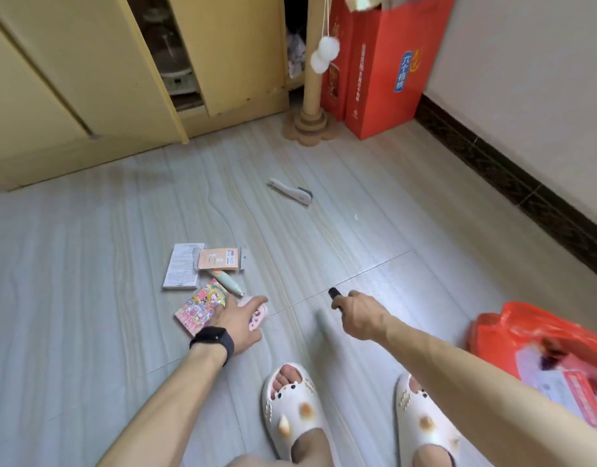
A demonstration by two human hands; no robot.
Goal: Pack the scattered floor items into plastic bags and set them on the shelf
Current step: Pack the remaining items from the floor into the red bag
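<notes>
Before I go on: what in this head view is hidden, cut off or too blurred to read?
- Pink item: mostly under the left hand; whether it is gripped is unclear.
- Black object: only its tip shows past the right hand holding it; unidentifiable.
- Red bag: cut off by the right edge.
- Grey streak beside the right hand: blurred, unidentifiable.

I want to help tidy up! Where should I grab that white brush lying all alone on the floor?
Take the white brush by the middle of its long handle, coming straight down from above, fingers across its narrow width. It lies flat with bare floor all round, and the dark bristles sit only at the right end.
</notes>
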